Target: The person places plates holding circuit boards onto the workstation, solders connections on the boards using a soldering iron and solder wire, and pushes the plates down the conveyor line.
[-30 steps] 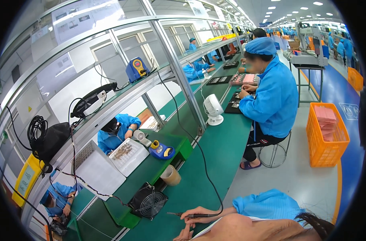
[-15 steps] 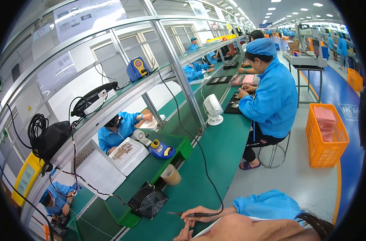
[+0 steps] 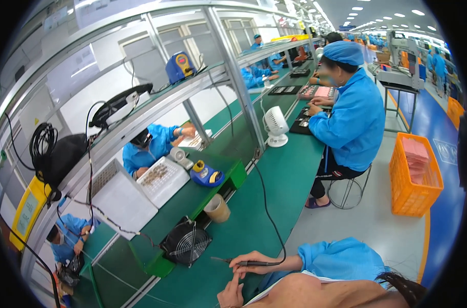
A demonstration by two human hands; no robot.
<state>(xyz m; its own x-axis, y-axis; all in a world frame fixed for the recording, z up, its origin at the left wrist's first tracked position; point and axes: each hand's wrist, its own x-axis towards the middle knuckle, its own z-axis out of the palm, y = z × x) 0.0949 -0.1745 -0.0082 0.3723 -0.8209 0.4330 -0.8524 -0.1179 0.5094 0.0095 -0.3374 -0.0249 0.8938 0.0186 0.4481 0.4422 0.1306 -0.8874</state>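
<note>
My right hand (image 3: pixel 258 261) grips a soldering iron (image 3: pixel 251 263) with a dark handle, its thin tip (image 3: pixel 219 259) pointing left over the green bench. The iron's black cable curves up from the handle and along the bench. Just below, my left hand (image 3: pixel 230 294) has its index finger stretched up against the fingertips of my right hand. I see nothing held in the left hand, which is partly cut off by the lower edge. Beside the tip, to the left, stands a black fan with a wire guard (image 3: pixel 188 245).
On the bench (image 3: pixel 267 190) are a brown cylindrical tub (image 3: pixel 217 208) and a white fan (image 3: pixel 274 127). A blue-and-yellow iron stand (image 3: pixel 207 174) and white trays (image 3: pixel 164 180) lie beyond. A co-worker in blue (image 3: pixel 349 123) sits farther along, near an orange crate (image 3: pixel 415 177). Metal shelf posts (image 3: pixel 236 77) rise over the bench.
My left hand has come up, its index finger now meeting my right hand's fingers. The right hand keeps its hold on the soldering iron. The whole view has shifted slightly.
</note>
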